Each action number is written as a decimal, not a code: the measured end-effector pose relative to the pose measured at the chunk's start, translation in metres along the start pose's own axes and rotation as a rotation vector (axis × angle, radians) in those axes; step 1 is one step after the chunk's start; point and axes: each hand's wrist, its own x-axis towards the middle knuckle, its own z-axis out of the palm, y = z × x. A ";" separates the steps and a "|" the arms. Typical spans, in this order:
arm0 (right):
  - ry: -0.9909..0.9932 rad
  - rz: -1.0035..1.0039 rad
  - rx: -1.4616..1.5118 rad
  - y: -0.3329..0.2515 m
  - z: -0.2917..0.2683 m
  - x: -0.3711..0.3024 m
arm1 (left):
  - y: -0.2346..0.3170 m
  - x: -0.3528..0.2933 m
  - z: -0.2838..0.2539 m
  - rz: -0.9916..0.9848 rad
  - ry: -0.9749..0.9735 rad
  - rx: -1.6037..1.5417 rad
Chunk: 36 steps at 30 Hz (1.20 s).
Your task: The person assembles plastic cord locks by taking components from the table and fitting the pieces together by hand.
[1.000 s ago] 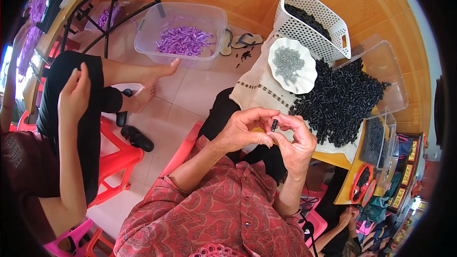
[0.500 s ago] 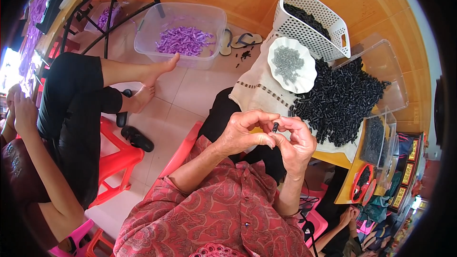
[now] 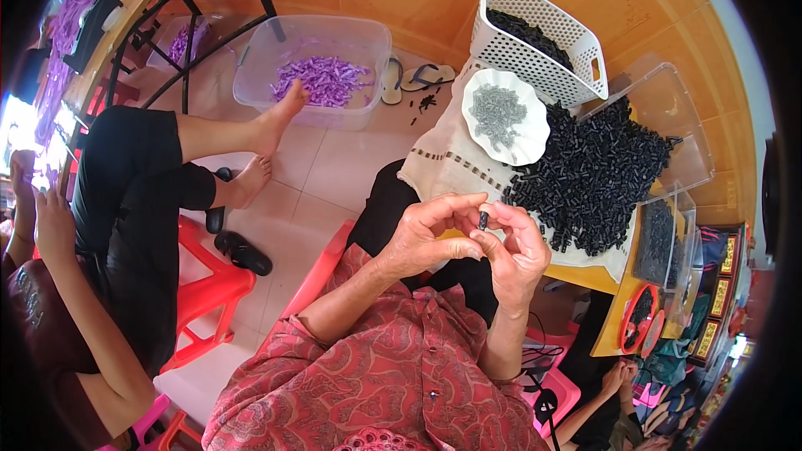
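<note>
Both my hands meet above my lap, in front of the table. A small black cylindrical piece stands between the fingertips, with a pale glint on its side. My right hand pinches it from the right with thumb and index finger. From the other side my left hand curves round, its index fingertip at the piece's upper end and its thumb by the lower end. Just beyond lies a large heap of similar black pieces. A white scalloped dish beside the heap holds many small clear grey pieces.
A white perforated basket of black pieces stands behind the dish. Clear plastic boxes flank the heap. Leftward, a clear tub of purple strips sits on the floor, near another person's bare foot and a red stool.
The small black piece has turned slightly between my fingertips, now more upright. My hands stay nearly in place. The view has shifted a little, and the other person's hands at left have moved.
</note>
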 end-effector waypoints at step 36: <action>0.196 0.120 -0.268 0.057 -0.029 -0.046 | -0.015 0.279 0.016 -0.231 0.208 0.050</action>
